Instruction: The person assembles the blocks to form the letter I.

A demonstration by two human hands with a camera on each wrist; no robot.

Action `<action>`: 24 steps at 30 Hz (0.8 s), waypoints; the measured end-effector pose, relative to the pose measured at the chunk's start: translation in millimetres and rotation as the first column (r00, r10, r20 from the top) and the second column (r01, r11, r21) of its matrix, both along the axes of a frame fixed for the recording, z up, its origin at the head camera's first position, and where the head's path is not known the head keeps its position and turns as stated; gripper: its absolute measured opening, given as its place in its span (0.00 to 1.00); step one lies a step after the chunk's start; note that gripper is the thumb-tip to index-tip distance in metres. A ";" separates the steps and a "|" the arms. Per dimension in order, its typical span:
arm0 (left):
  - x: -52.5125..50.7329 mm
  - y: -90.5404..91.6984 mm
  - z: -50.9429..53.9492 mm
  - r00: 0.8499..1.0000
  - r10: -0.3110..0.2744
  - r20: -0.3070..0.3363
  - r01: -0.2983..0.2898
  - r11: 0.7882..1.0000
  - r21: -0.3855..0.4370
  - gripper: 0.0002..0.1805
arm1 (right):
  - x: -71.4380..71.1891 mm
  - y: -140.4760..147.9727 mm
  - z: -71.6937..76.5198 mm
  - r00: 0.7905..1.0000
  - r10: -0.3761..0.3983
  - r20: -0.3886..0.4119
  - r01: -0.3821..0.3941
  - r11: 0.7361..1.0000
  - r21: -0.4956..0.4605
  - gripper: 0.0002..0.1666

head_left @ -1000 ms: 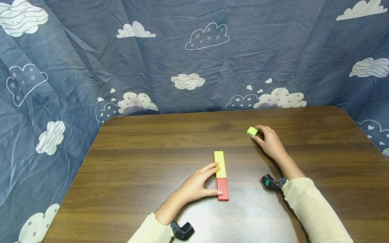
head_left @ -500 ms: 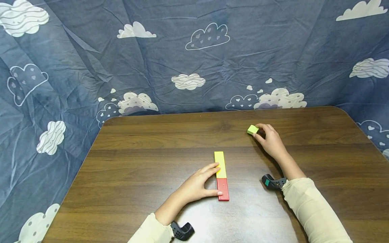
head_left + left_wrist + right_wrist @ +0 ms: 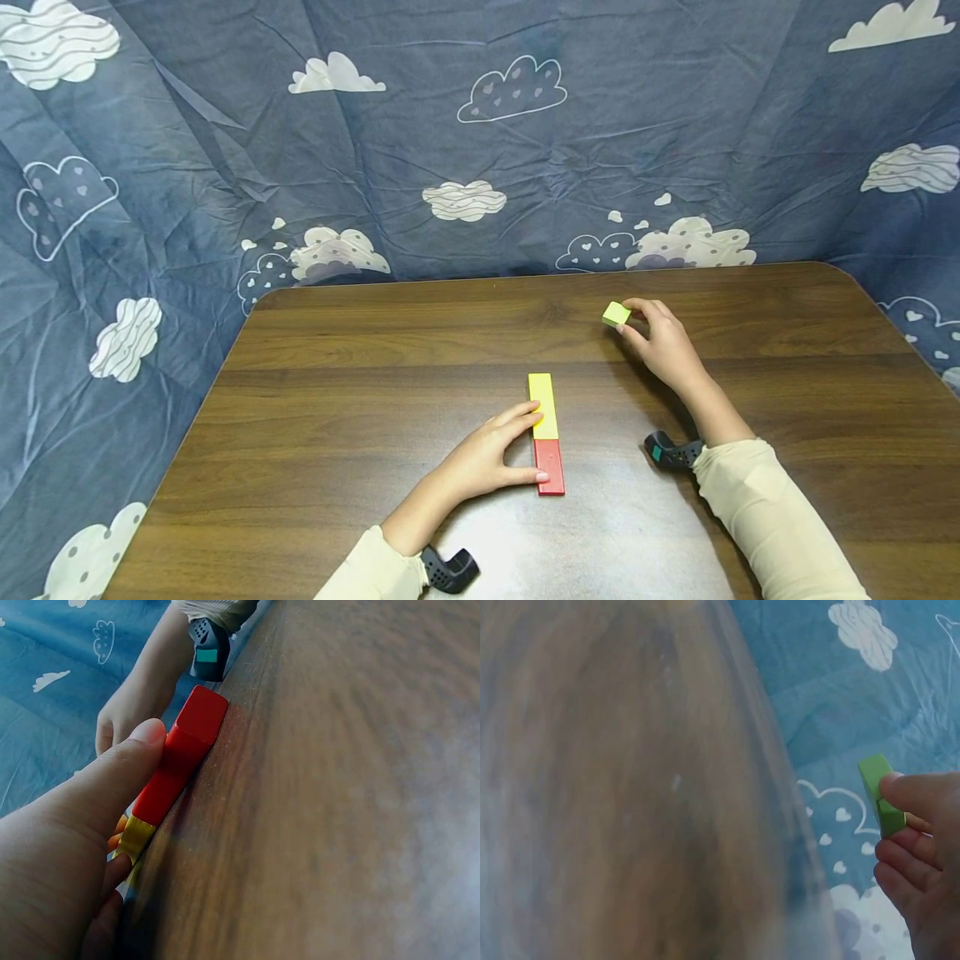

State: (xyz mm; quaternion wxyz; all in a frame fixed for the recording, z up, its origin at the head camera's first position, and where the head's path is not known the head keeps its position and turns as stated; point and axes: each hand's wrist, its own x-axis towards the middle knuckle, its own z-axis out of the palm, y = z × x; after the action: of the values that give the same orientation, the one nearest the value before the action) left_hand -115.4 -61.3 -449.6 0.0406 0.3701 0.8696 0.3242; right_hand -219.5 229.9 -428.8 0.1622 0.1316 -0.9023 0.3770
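Note:
A yellow block and a red block lie end to end on the table, the yellow one farther from me. My left hand rests against them with spread fingers: fingertips touch the yellow block, and the thumb touches the red block. In the left wrist view, the thumb lies along the red block's side, and part of the yellow block shows behind the fingers. Farther back on the right, my right hand pinches a small light-green block between thumb and fingers, its shadow falling below on the table.
The brown wooden table has rounded far corners. Behind it hangs a blue cloth printed with white clouds. Dark wrist straps sit on both wrists, over cream sleeves.
The right hand and the green block have shifted slightly away from me and to the left, after barely moving before. The left hand and the yellow and red blocks have stayed put.

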 end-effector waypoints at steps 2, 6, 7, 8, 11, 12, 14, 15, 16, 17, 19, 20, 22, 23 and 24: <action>-0.1 0.0 0.1 1.000 -0.001 0.002 0.001 1.000 0.000 0.39 | 0.3 -1.7 1.6 1.000 0.007 -0.004 -0.007 1.000 -0.027 0.19; -0.2 -0.1 0.1 1.000 -0.003 0.005 0.003 1.000 0.001 0.39 | 2.6 -5.6 8.0 1.000 0.026 -0.013 -0.027 0.998 -0.060 0.19; -0.2 -0.2 0.0 1.000 -0.003 0.005 0.003 1.000 0.002 0.39 | 3.2 -6.6 9.8 0.999 0.031 -0.015 -0.032 0.998 -0.062 0.19; -0.3 -0.2 0.0 1.000 -0.003 0.004 0.003 1.000 0.002 0.39 | 3.8 -7.7 11.4 0.999 0.036 -0.015 -0.037 0.997 -0.062 0.19; -0.3 -0.2 0.0 1.000 -0.001 0.006 0.001 1.000 0.001 0.39 | 4.7 -11.3 15.3 0.999 0.050 -0.015 -0.051 0.997 -0.061 0.20; -0.3 -0.3 0.0 1.000 -0.001 0.007 0.001 1.000 0.001 0.39 | 5.0 -12.7 16.4 0.998 0.056 -0.014 -0.056 0.996 -0.062 0.20; -0.2 -0.3 0.1 1.000 0.000 0.007 0.000 1.000 0.002 0.39 | 5.3 -15.5 18.0 0.998 0.065 -0.017 -0.066 0.996 -0.066 0.20; -0.2 -0.3 0.1 1.000 0.000 0.007 0.000 1.000 0.002 0.39 | 5.4 -17.1 18.7 0.997 0.070 -0.022 -0.071 0.995 -0.067 0.20; -0.2 -0.3 0.1 1.000 -0.001 0.007 0.001 1.000 0.003 0.39 | 5.6 -18.6 19.2 0.997 0.076 -0.025 -0.077 0.994 -0.071 0.20; -0.2 -0.2 0.2 1.000 -0.001 0.005 0.001 1.000 0.003 0.39 | 5.8 -20.2 19.7 0.996 0.081 -0.028 -0.083 0.994 -0.076 0.20; -0.3 -0.3 0.0 1.000 -0.002 0.003 0.002 1.000 0.004 0.39 | 6.0 -23.1 20.2 0.995 0.091 -0.036 -0.094 0.992 -0.079 0.21; -0.4 -0.3 0.0 1.000 -0.003 0.002 0.003 1.000 0.004 0.39 | 6.1 -24.5 20.4 0.994 0.098 -0.038 -0.100 0.992 -0.079 0.21; -0.5 -0.4 -0.2 1.000 -0.003 0.002 0.003 1.000 0.004 0.39 | 6.2 -27.4 20.5 0.993 0.110 -0.038 -0.113 0.990 -0.084 0.21; -0.5 -0.5 -0.2 1.000 -0.003 0.003 0.003 1.000 0.004 0.39 | 6.1 -28.8 20.4 0.992 0.116 -0.040 -0.119 0.989 -0.085 0.21; -0.6 -0.5 -0.3 1.000 -0.003 0.003 0.003 1.000 0.005 0.39 | 5.9 -30.1 20.1 0.992 0.122 -0.041 -0.125 0.988 -0.087 0.21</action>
State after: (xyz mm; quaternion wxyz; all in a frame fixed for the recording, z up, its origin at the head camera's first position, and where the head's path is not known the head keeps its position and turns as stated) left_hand -116.0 -61.8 -449.9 0.0415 0.3709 0.8683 0.3268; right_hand -213.5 199.8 -408.7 0.1603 0.1865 -0.8717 0.4238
